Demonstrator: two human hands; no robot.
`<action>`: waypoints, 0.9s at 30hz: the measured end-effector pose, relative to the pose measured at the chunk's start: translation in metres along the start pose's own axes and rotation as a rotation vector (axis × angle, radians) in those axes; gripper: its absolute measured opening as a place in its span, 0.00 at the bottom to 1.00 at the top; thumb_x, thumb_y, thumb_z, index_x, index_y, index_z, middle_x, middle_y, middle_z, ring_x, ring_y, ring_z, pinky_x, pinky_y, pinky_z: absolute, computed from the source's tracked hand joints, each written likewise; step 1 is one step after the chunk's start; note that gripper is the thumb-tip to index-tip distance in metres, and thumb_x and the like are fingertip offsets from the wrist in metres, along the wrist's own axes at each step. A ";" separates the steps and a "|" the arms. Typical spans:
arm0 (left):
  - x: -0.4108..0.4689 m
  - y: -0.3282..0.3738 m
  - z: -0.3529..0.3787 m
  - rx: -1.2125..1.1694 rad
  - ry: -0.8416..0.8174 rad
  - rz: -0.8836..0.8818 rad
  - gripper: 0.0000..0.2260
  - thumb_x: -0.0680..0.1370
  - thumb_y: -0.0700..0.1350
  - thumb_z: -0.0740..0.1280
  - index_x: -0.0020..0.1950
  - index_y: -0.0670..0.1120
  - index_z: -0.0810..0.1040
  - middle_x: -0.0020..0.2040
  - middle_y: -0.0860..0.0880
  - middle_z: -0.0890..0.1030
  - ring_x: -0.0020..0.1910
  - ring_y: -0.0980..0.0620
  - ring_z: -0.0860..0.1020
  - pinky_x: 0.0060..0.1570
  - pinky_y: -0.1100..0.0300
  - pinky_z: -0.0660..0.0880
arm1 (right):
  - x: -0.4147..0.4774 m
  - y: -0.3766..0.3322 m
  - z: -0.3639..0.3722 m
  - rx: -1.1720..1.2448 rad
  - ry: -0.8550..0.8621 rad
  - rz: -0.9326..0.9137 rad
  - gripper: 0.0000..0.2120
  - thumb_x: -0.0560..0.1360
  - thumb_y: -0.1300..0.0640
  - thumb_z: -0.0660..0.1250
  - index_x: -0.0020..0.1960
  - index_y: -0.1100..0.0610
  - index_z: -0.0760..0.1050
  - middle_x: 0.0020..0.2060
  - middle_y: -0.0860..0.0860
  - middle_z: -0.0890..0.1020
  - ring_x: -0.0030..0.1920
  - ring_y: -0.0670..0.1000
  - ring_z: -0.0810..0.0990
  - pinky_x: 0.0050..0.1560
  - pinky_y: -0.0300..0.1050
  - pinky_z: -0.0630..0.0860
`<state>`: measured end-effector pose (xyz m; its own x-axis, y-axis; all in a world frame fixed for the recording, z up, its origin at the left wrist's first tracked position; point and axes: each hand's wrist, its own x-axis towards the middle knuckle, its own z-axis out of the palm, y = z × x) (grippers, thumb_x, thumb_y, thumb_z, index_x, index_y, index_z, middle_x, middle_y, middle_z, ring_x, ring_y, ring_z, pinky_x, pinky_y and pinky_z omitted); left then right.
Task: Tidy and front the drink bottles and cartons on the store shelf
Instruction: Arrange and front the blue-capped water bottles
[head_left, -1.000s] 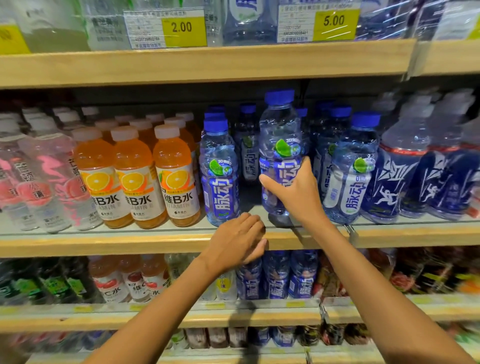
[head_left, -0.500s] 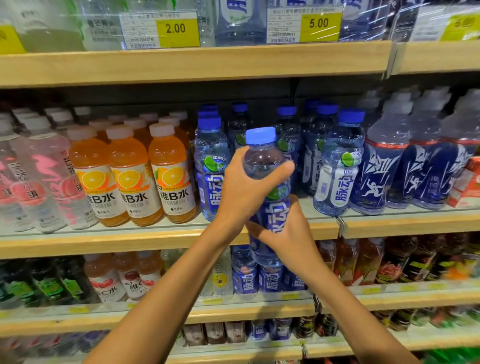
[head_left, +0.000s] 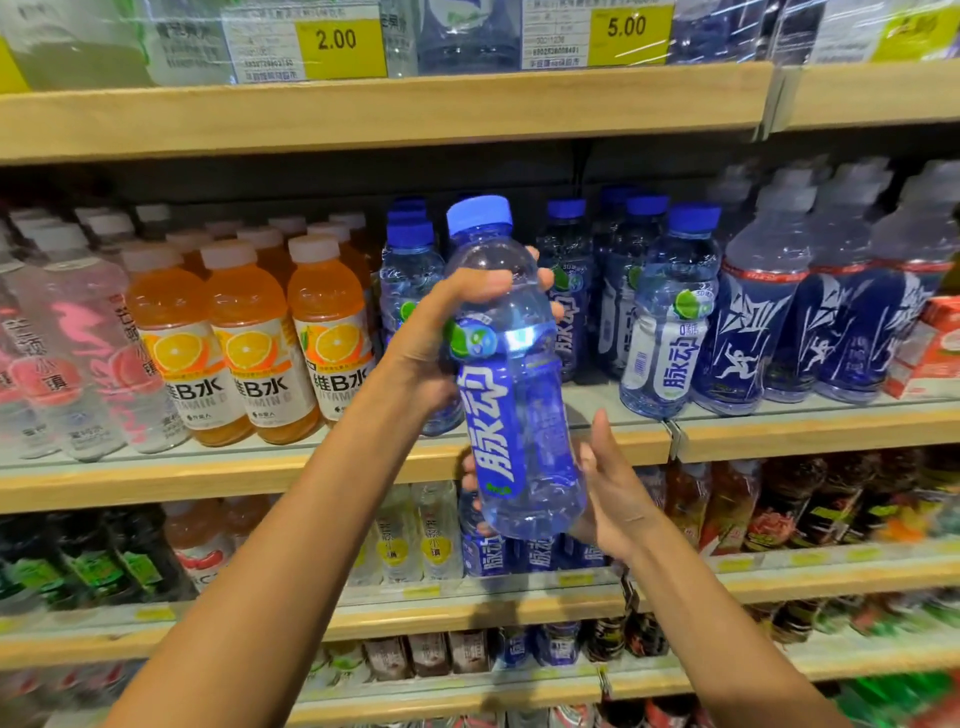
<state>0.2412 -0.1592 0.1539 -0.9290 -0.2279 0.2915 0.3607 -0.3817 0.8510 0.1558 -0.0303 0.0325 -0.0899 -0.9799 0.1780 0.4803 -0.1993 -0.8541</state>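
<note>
Store shelving fills the whole view, with wooden-edged boards full of drinks and yellow price tags (head_left: 343, 47) on the top one. On the middle shelf (head_left: 208, 478) the rows stand in groups: pale pink bottles far left, then orange bottles (head_left: 249, 338) with white caps, then blue bottles (head_left: 670, 322) with blue caps, and darker blue ones further right. In the blue group the front place looks free, a bare piece of shelf between two front bottles.

One blue bottle (head_left: 519, 405) is not on the shelf. It is in the air in front of this free place, a little tilted with the cap toward the left, and its label faces the person. The left hand (head_left: 441, 332) is wrapped around its shoulder, just under the cap. The right hand (head_left: 613, 493) cups the lower part, fingers going behind the bottle and the thumb up beside it.

I judge the step to be the fronting of this one bottle. The next move, I think, needs it upright and set down in the free front place, label to the front, without knocking the neighbours, which stand close on both sides.
</note>
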 end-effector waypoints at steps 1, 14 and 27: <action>0.003 -0.001 -0.001 -0.066 -0.080 -0.015 0.30 0.51 0.45 0.81 0.51 0.43 0.79 0.46 0.46 0.82 0.43 0.46 0.82 0.46 0.53 0.79 | 0.004 0.003 0.002 0.037 -0.121 0.019 0.43 0.62 0.30 0.70 0.67 0.58 0.73 0.62 0.59 0.78 0.61 0.60 0.77 0.68 0.61 0.68; 0.003 -0.030 -0.025 0.294 0.177 -0.031 0.31 0.65 0.61 0.76 0.59 0.42 0.78 0.50 0.47 0.83 0.46 0.51 0.82 0.47 0.56 0.79 | -0.002 -0.006 0.009 -0.133 0.307 -0.047 0.48 0.48 0.45 0.83 0.62 0.60 0.71 0.48 0.56 0.83 0.46 0.56 0.83 0.47 0.52 0.80; 0.001 -0.042 0.032 0.539 0.622 0.290 0.19 0.69 0.51 0.77 0.56 0.46 0.77 0.49 0.50 0.84 0.45 0.55 0.83 0.46 0.60 0.79 | 0.003 0.004 0.037 -1.144 0.965 -0.381 0.35 0.62 0.43 0.77 0.62 0.51 0.64 0.51 0.49 0.80 0.49 0.51 0.80 0.46 0.53 0.77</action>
<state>0.2224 -0.1146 0.1327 -0.5358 -0.7582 0.3715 0.3417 0.2077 0.9166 0.1902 -0.0334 0.0479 -0.7750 -0.4144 0.4771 -0.5635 0.1114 -0.8186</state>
